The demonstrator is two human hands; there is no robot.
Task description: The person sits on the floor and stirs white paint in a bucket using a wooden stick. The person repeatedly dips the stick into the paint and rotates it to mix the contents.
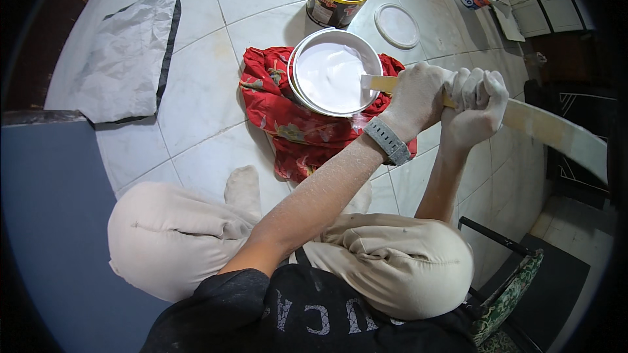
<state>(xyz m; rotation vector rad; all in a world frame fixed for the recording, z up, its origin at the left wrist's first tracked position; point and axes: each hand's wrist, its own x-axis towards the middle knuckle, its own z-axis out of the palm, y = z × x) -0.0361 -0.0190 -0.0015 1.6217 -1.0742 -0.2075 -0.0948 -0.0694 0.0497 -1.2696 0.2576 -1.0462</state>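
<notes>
Our left hand (416, 95) and right hand (476, 106) grip the flat wooden stick (533, 121), probably light, stiff, best held mid-length.

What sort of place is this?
Probably a room in a home: tiled floor, what looks like a chair with green patterned fabric, and a bucket of white material amid red floral cloth.

I hold one long yellowish stick (533, 121) in slanted position, its white end at the right inner side of an open, round white bucket (375, 60), which contains smooth white mixture (327, 73).
</notes>
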